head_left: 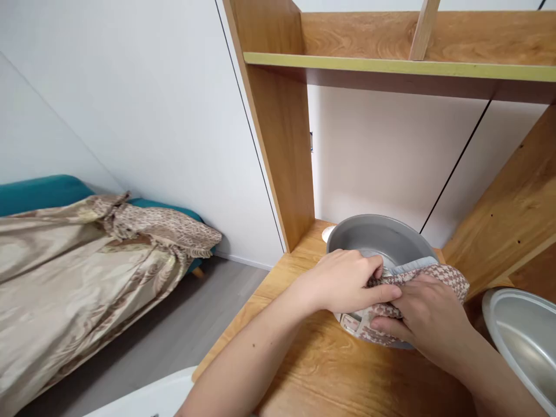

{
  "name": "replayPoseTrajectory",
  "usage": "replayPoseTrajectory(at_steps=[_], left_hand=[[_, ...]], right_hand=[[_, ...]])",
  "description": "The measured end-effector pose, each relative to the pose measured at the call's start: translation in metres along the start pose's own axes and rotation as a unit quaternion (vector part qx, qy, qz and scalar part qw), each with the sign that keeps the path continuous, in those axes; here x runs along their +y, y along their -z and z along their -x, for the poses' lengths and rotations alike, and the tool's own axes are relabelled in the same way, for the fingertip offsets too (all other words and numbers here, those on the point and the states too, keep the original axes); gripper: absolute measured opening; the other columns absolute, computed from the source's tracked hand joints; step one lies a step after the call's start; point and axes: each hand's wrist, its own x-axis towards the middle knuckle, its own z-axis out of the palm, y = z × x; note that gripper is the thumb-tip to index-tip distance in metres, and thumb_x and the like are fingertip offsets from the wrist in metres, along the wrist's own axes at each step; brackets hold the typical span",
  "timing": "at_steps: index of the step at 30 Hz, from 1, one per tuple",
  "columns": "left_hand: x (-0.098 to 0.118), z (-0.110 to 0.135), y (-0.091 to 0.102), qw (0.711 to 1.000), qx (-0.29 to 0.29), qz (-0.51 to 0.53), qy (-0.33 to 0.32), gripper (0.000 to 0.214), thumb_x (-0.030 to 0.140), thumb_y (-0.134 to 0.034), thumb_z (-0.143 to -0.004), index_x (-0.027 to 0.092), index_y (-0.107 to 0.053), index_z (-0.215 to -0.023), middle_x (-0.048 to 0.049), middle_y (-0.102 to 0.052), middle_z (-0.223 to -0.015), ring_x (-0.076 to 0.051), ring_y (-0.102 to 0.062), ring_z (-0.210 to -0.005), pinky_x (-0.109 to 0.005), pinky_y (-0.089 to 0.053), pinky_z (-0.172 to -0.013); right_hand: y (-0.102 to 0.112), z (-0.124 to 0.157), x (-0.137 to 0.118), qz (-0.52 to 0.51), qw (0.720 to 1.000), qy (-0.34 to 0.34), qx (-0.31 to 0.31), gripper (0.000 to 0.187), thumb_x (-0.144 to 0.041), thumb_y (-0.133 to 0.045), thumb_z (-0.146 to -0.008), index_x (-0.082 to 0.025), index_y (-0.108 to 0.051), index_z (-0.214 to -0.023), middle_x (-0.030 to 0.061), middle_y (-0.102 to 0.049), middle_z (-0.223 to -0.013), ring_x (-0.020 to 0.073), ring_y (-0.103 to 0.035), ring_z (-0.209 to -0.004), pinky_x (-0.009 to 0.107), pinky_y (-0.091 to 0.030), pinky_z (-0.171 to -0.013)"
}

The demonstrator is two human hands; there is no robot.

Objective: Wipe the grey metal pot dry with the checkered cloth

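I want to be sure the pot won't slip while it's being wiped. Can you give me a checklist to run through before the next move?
1. Left hand grips the patterned brown-and-white cloth: ok.
2. Right hand presses cloth on the round grey metal pot near its rim: ok.
3. Pot sits on the wooden desk: ok.
4. Silver metal lid lies apart from pot: ok.
5. Pot's inside is dry: cannot tell.

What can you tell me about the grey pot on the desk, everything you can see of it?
The pot is a round, matte grey metal vessel with a plain rim, empty as far as its inside shows. It sits upright on the wooden desk, under the shelf. A patterned brown-and-white cloth drapes over its near rim. The left hand grips rim and cloth; the right hand presses the cloth against the outer wall, which bears a label, partly hidden.
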Motion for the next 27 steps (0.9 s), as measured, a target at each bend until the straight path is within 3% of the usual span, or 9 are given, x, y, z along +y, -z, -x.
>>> replayPoseTrajectory(at_steps=[5,11,15,17,22,27], left_hand=[[0.004,0.000,-0.002,1.000,0.017,0.000,0.019,0.052,0.073,-0.045,-0.095,0.025,-0.064,-0.091,0.0014,-0.062,-0.066,-0.017,-0.052,-0.057,-0.030,-0.027,-0.053],[0.013,0.000,-0.002,0.999,0.026,-0.009,0.043,0.059,0.073,-0.035,-0.099,0.023,-0.065,-0.087,-0.0013,-0.065,-0.068,-0.020,-0.059,-0.063,-0.032,-0.032,-0.058],[0.010,0.000,-0.003,0.999,0.020,-0.012,0.030,0.058,0.071,-0.034,-0.099,0.023,-0.065,-0.088,-0.0011,-0.065,-0.068,-0.020,-0.059,-0.063,-0.031,-0.032,-0.058],[0.006,0.001,-0.002,1.000,0.008,-0.018,0.013,0.058,0.071,-0.034,-0.100,0.023,-0.066,-0.089,-0.0006,-0.063,-0.066,-0.019,-0.058,-0.061,-0.031,-0.031,-0.056],[-0.001,0.001,0.001,1.000,-0.017,-0.021,-0.012,0.055,0.072,-0.038,-0.097,0.024,-0.067,-0.095,0.0000,-0.063,-0.065,-0.019,-0.058,-0.061,-0.030,-0.030,-0.054],[0.004,0.001,0.000,1.000,-0.002,-0.020,0.007,0.060,0.074,-0.037,-0.096,0.022,-0.067,-0.094,-0.0007,-0.063,-0.065,-0.020,-0.062,-0.063,-0.031,-0.032,-0.054]], right_hand=[[-0.003,0.003,-0.001,0.024,1.000,-0.010,0.002,0.046,-0.059,-0.062,-0.096,-0.022,-0.067,-0.069,-0.0026,-0.067,-0.059,0.0178,-0.063,-0.056,0.033,-0.037,-0.067],[-0.011,-0.005,-0.021,0.081,0.992,-0.050,0.082,0.056,-0.053,-0.044,-0.105,-0.021,-0.065,-0.064,0.0003,-0.061,-0.051,0.0167,-0.060,-0.050,0.033,-0.036,-0.061],[-0.017,-0.012,-0.032,0.093,0.982,-0.063,0.149,0.051,-0.039,-0.045,-0.106,-0.021,-0.061,-0.060,-0.0004,-0.059,-0.050,0.0143,-0.059,-0.049,0.030,-0.038,-0.065],[-0.016,-0.012,-0.031,0.087,0.986,-0.054,0.134,0.049,-0.041,-0.048,-0.105,-0.021,-0.062,-0.061,-0.0007,-0.060,-0.050,0.0143,-0.058,-0.049,0.030,-0.037,-0.065],[-0.006,-0.002,-0.010,0.031,0.999,-0.009,0.032,0.042,-0.047,-0.063,-0.099,-0.022,-0.064,-0.066,-0.0026,-0.066,-0.057,0.0157,-0.063,-0.054,0.032,-0.036,-0.067],[-0.004,0.005,0.002,0.021,1.000,0.005,0.000,0.032,-0.048,-0.074,-0.090,-0.022,-0.069,-0.072,-0.0028,-0.069,-0.062,0.0171,-0.064,-0.057,0.032,-0.037,-0.067]])
